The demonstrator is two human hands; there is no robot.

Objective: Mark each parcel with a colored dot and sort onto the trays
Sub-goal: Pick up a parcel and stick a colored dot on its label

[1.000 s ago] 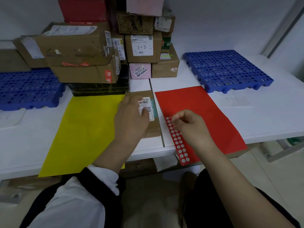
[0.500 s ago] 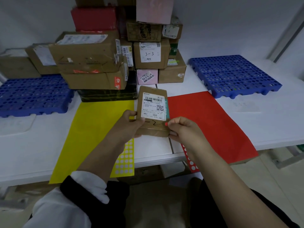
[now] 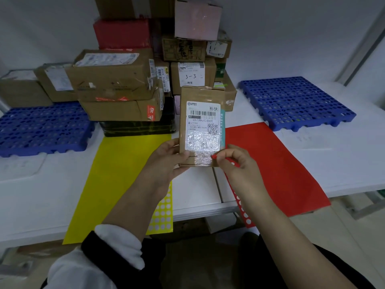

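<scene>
A brown cardboard parcel (image 3: pixel 201 126) is held upright above the middle of the white desk (image 3: pixel 343 163), its white shipping label (image 3: pixel 203 126) with barcode and square code facing the camera. The left hand (image 3: pixel 166 161) grips the parcel's lower left corner, the fingers curled round behind the edge and the thumb lying across the front. The right hand (image 3: pixel 235 161) pinches a small red dot (image 3: pixel 214 156) between thumb and forefinger, the other fingers curled in; the dot sits right at the parcel's lower right corner, against the shiny taped strip below the label. Under the hands, a yellow paper (image 3: pixel 116 180) lies on the left of the desk and a red paper (image 3: pixel 277 163) on the right. A yellow dot sheet (image 3: pixel 163 213) rests on the yellow paper's near right corner, and a red dot strip (image 3: pixel 242 207) hangs over the desk's front edge beside the red paper. A pile of boxes (image 3: pixel 116 80) stands at the back against the wall. A blue perforated left tray (image 3: pixel 41 130) lies at the far left of the desk, and a matching right tray (image 3: pixel 295 101) at the far right.
</scene>
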